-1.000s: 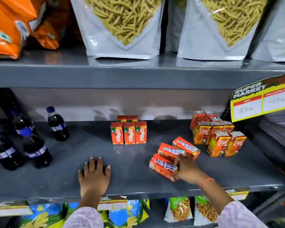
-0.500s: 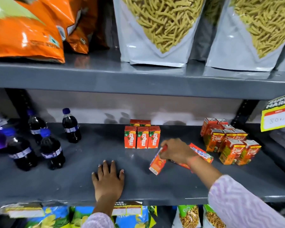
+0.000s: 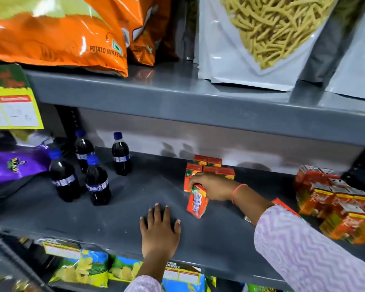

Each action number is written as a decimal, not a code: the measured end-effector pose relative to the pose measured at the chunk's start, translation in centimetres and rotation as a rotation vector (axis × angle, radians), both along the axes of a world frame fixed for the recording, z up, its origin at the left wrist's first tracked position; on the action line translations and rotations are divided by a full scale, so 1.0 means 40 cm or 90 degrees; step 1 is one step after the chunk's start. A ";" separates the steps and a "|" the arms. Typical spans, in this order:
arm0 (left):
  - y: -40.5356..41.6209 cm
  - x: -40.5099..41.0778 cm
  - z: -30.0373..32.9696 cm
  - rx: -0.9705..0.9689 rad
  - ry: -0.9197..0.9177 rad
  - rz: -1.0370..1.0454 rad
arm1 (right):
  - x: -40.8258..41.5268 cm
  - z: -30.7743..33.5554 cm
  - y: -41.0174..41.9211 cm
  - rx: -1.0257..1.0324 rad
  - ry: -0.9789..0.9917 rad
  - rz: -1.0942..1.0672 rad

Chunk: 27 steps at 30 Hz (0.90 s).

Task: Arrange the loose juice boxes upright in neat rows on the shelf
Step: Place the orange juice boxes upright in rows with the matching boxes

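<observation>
My right hand (image 3: 213,186) grips an orange juice box (image 3: 197,202) by its top and holds it nearly upright on the grey shelf (image 3: 118,218), just in front of the standing group of orange Maaza boxes (image 3: 209,167). My left hand (image 3: 159,230) lies flat and open on the shelf near its front edge. Behind my right sleeve a loose orange box (image 3: 282,204) lies flat, mostly hidden. At the right stands a cluster of upright Real juice boxes (image 3: 333,199).
Several dark cola bottles (image 3: 89,171) stand at the left of the shelf. A purple bag (image 3: 13,163) and a yellow price tag (image 3: 11,108) are further left. Snack bags fill the shelf above (image 3: 177,98) and the one below.
My right hand lifted one lying box from the loose pile, turned it upright and carried it left to the front of the Maaza group. The view shifted left. My left hand stayed flat.
</observation>
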<state>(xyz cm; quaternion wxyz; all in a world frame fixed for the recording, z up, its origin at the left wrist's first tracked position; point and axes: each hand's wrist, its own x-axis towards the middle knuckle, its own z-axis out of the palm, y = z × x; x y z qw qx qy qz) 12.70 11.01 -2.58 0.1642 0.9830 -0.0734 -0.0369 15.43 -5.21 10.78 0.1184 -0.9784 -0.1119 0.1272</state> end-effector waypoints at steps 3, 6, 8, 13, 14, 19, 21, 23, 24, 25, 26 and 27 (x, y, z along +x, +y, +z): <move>0.001 0.001 0.001 0.004 0.002 0.001 | 0.013 -0.017 -0.004 -0.017 -0.002 0.043; 0.001 0.001 0.001 0.002 -0.002 0.002 | 0.011 0.002 -0.010 -0.033 -0.024 0.082; 0.001 0.002 -0.003 0.003 -0.005 0.003 | 0.004 0.026 -0.015 -0.046 -0.031 0.104; 0.000 0.001 -0.006 0.012 -0.004 0.009 | -0.005 0.051 -0.020 -0.086 -0.031 0.114; -0.001 0.001 -0.006 0.014 -0.004 0.008 | -0.001 0.050 -0.019 -0.093 -0.037 0.104; -0.001 0.001 -0.006 0.012 0.000 0.013 | 0.011 0.048 -0.006 -0.133 -0.038 0.045; -0.001 0.002 -0.005 0.008 -0.004 0.011 | 0.014 0.047 -0.008 -0.141 -0.037 0.054; -0.002 0.002 -0.004 0.004 -0.006 0.012 | 0.022 0.040 -0.012 -0.162 -0.012 0.072; -0.002 0.002 -0.005 0.008 -0.010 0.013 | 0.025 0.036 -0.014 -0.175 -0.010 0.076; -0.003 0.001 -0.005 0.011 -0.016 0.015 | 0.027 0.032 -0.015 -0.182 -0.021 0.078; -0.004 0.000 -0.006 0.011 -0.024 0.017 | 0.028 0.028 -0.015 -0.187 -0.044 0.077; -0.004 0.000 -0.007 0.008 -0.030 0.020 | 0.029 0.025 -0.013 -0.193 -0.066 0.070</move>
